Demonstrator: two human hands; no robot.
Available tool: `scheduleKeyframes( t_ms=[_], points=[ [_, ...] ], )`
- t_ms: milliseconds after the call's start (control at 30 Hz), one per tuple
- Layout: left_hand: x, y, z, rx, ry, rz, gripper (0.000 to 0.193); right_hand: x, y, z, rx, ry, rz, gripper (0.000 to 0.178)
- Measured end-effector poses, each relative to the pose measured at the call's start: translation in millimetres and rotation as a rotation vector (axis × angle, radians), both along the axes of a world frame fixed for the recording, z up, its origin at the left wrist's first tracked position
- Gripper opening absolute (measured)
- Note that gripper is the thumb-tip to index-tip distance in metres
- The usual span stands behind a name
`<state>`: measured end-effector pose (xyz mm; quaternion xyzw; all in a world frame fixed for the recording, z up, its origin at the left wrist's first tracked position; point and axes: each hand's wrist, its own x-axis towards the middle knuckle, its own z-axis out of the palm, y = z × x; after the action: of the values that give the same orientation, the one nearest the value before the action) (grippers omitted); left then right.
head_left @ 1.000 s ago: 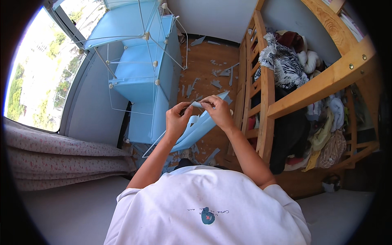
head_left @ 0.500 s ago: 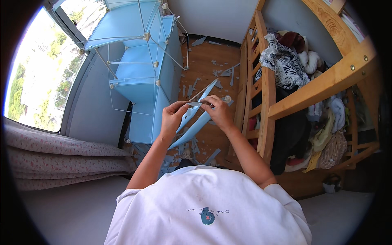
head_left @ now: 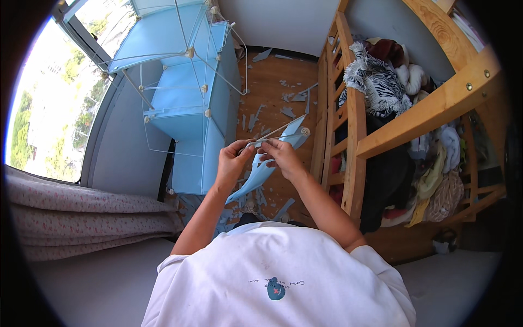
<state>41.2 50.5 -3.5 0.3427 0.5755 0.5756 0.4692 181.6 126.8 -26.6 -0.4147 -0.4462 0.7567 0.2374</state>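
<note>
A: How are the hands placed?

B: The left hand (head_left: 231, 163) is closed in a pinch at the upper edge of a torn blue sheet (head_left: 256, 179); the same edge is pinched by the right hand (head_left: 284, 159), close beside it. Whether the thin rod (head_left: 281, 128) there is gripped too cannot be told.

A: And where is the blue sheet?

B: It is held above the floor (head_left: 283, 68), in front of the body, slanted from lower left to upper right. A pale round connector (head_left: 305, 131) is seen near its far end.

A: What is seen around it?

B: The floor is strewn with pale scraps (head_left: 299, 97). To the left, a blue shelf unit (head_left: 185, 90) is framed by white rods. To the right, clothes (head_left: 436, 180) and a zebra-striped fabric (head_left: 381, 90) are heaped within a wooden bed frame (head_left: 357, 117).
</note>
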Motion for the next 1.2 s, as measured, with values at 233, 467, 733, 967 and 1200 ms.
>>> scheduleKeyframes(
  t_ms=[233,467,733,967,1200],
  points=[
    [4.9,4.3,-0.2,0.079,0.128,0.08,0.012,1.1,-3.8,-15.0,0.036,0.08,-0.105,0.015],
    [-4.8,2.8,-8.4,0.0,0.228,0.034,0.012,5.3,-5.4,-8.4,0.085,0.127,-0.109,0.014],
    [0.7,0.5,4.7,-0.03,0.188,0.07,0.017,10.4,-7.4,-14.5,0.839,-0.222,-0.133,0.018],
    [10.0,-0.9,7.9,0.012,0.153,0.078,0.033,0.2,-16.9,27.4,1.386,-0.297,-0.15,0.024],
    [9.5,4.0,-6.9,0.086,0.375,0.118,0.033,-5.0,-17.5,26.8,1.443,-0.316,-0.177,0.016]
  ],
)
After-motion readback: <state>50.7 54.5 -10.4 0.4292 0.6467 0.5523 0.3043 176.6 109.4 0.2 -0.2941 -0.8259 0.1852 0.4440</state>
